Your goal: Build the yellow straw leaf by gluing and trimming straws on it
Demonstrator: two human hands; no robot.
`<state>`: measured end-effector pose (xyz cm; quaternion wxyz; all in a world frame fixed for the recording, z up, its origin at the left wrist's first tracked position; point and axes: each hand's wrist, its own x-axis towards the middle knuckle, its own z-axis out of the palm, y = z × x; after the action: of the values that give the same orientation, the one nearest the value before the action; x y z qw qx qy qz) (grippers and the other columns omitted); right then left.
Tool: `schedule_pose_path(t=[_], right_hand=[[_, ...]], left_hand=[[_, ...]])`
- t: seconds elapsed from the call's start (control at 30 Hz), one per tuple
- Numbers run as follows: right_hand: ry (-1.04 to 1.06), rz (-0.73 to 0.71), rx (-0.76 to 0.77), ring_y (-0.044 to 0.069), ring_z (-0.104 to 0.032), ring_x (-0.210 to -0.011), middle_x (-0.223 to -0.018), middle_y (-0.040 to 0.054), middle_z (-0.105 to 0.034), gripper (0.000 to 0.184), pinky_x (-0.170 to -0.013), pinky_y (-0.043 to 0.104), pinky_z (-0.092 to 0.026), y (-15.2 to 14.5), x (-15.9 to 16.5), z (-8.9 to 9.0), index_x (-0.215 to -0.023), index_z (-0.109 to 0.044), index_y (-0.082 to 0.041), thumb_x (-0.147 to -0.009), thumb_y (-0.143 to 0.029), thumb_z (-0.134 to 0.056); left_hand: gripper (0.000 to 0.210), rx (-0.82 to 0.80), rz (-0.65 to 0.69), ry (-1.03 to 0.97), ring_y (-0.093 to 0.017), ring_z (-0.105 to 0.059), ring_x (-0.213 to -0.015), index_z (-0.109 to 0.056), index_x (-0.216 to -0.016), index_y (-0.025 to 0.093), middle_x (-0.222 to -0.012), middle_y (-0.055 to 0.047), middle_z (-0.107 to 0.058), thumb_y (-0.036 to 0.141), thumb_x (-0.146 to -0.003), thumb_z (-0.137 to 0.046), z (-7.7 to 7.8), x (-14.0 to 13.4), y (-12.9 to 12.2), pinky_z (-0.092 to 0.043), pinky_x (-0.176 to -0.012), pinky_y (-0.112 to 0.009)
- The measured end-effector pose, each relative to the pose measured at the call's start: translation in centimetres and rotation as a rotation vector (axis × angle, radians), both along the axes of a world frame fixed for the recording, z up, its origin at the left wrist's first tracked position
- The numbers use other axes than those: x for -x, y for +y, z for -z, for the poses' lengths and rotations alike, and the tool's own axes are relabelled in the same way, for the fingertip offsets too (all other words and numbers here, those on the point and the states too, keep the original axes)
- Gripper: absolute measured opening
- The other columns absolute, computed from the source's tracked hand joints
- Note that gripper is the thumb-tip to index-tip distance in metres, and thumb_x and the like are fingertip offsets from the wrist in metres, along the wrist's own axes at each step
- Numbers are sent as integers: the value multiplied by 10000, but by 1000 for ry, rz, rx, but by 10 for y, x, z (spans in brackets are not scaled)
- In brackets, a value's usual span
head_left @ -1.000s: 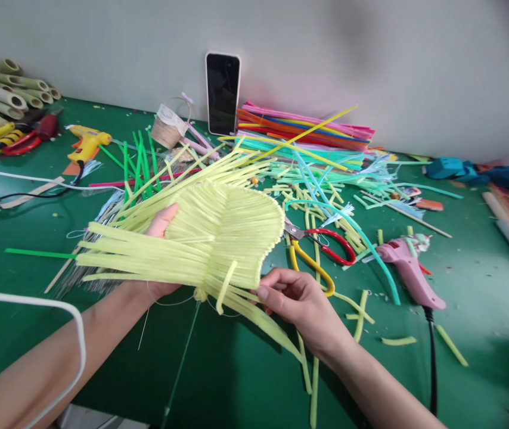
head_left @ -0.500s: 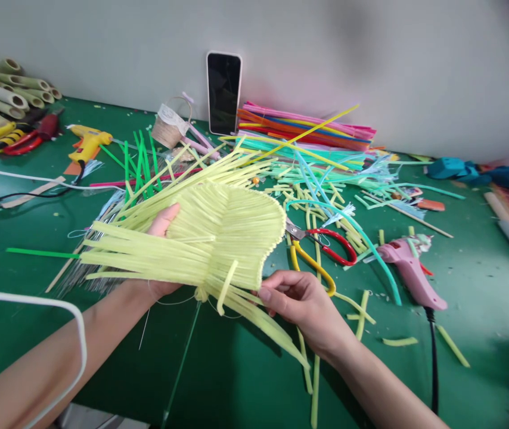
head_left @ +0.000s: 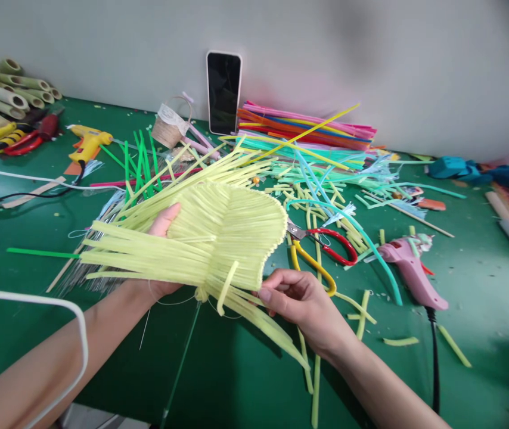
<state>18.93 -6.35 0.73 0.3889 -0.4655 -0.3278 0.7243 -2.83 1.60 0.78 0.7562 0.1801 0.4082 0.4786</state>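
Note:
A pale yellow-green fan made of pipe cleaners [head_left: 241,232] is held up over the table, its right edge trimmed and curved, its left strands long and loose. My left hand [head_left: 165,221] grips it from the left and below; the thumb shows on top and the other fingers are hidden beneath. At the fan's lower right corner, my right hand [head_left: 297,304] pinches the edge between thumb and fingers. A thin green stem [head_left: 180,363] runs down from the knot at the fan's base. A fine thread with a needle [head_left: 145,328] hangs by my left wrist.
Scissors [head_left: 321,250] with red and yellow handles lie right of the fan. Farther right is a pink glue gun [head_left: 415,271]; a yellow one [head_left: 88,143] lies back left. A phone [head_left: 224,92] leans on the wall beside bundled pipe cleaners [head_left: 308,128]. A white cable [head_left: 80,333] crosses at left.

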Motion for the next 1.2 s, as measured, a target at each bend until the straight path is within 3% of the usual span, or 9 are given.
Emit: schedule_pose_path(t=[0.47, 0.67, 0.77, 1.2], right_hand=[[-48, 63, 48, 50, -556, -544, -567, -44, -652, 256, -538, 129, -407, 0, 5, -6, -637, -658, -157, -601, -201, -908], [-70, 4, 38, 33, -509, -499, -613, -28, -648, 228, -379, 119, -220, 1, -2, -9, -824, -753, -182, -744, -380, -833], [-78, 57, 42, 31, -508, -508, -679, -19, -657, 252, -378, 121, -216, 2, -4, -11, -856, -769, -199, -768, -431, -807], [17, 143, 80, 15, -327, -437, -518, -60, -549, 227, -370, 142, -171, 3, 0, -5, -739, -764, -185, -639, -331, -908]], left_hand=[[599, 34, -43, 24, -333, -541, -1313, -568, -1373, 202, -1256, -37, -717, 521, -867, -569, -1, -1, -1, -377, -1146, -499], [607, 11, -20, -9, -332, -518, -1333, -572, -1371, 214, -1276, -32, -708, 539, -858, -579, 2, 3, -1, -358, -1152, -507], [609, 18, 1, -25, -327, -520, -1332, -562, -1382, 225, -1279, -19, -706, 540, -861, -584, 5, 5, -2, -349, -1158, -500], [639, 28, 38, 5, -350, -505, -1341, -552, -1391, 197, -1278, -51, -706, 547, -857, -575, 2, 1, -3, -351, -1160, -472]])
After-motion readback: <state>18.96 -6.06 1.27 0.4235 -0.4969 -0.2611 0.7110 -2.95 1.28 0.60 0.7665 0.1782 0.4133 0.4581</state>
